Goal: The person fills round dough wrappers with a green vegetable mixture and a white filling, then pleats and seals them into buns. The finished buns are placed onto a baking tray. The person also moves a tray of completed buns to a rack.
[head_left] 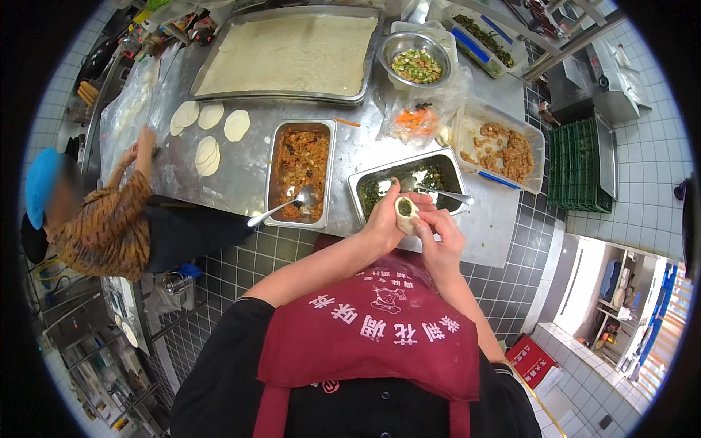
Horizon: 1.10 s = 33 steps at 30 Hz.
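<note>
A partly closed dough bun [406, 223] with dark green filling showing in its opening sits between my two hands. My left hand [384, 217] cups it from the left, thumb raised. On the right, the fingers of my right hand [442, 235] pinch its lower edge. Just beyond my hands is a steel pan of chopped green filling [372, 186] with a metal spoon [446, 193] in it. To the left stands a steel pan of orange-brown filling [304, 164], with another spoon [279, 211] resting over its rim. Flat round dough wrappers [237, 125] lie farther left.
A large tray [290, 55] lies at the back. A steel bowl of chopped vegetables [415, 63], a bag of shredded carrot [416, 119] and a plastic tub of minced filling [506, 153] stand to the right. A co-worker [109, 219] works at the table's left side.
</note>
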Motion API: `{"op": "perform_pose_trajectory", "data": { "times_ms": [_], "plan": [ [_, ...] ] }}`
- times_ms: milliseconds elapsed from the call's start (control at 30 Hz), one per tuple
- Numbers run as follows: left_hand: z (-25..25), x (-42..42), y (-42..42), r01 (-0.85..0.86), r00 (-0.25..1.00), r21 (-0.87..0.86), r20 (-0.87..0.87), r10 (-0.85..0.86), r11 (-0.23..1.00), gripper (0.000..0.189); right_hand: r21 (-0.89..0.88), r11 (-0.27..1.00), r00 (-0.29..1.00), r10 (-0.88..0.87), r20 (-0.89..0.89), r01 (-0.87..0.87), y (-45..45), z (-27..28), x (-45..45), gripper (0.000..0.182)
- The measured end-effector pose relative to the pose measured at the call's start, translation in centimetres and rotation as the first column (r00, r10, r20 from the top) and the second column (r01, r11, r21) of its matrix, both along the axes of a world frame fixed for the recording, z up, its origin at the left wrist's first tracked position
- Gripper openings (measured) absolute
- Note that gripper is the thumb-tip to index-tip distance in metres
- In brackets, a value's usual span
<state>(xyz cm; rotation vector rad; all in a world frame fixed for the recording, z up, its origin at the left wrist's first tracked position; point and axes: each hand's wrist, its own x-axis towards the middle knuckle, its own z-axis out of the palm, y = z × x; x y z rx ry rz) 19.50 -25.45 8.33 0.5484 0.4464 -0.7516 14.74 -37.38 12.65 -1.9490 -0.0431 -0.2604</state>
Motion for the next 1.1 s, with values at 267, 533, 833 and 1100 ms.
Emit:
{"op": "perform_pose_trajectory", "data": {
  "times_ms": [267,533,833,1100],
  "plan": [
    [-0.8,-0.6,-0.1,-0.044,0.984,0.149,0.176,0.018,0.988,0.065,-0.078,0.995,0.998,0.054,-0.018,-0.055,-0.5,0.3,0.1,0.011],
    [-1.3,-1.2,-0.4,-0.144,0.955,0.294,0.292,0.055,0.945,0.065,-0.033,0.997,0.997,0.064,-0.046,-0.065,0.2,-0.3,-0.2,0.013],
    [-0.3,-1.5,-0.1,-0.128,0.945,0.211,0.322,0.055,0.969,0.058,-0.215,0.975,0.989,0.088,0.12,-0.06,0.4,-0.1,0.3,0.014],
    [0.4,-1.9,0.0,-0.055,0.98,0.244,0.198,0.006,0.968,0.061,-0.31,0.938,0.982,0.18,0.063,-0.152,-0.2,-0.1,0.5,0.012]
  ]
}}
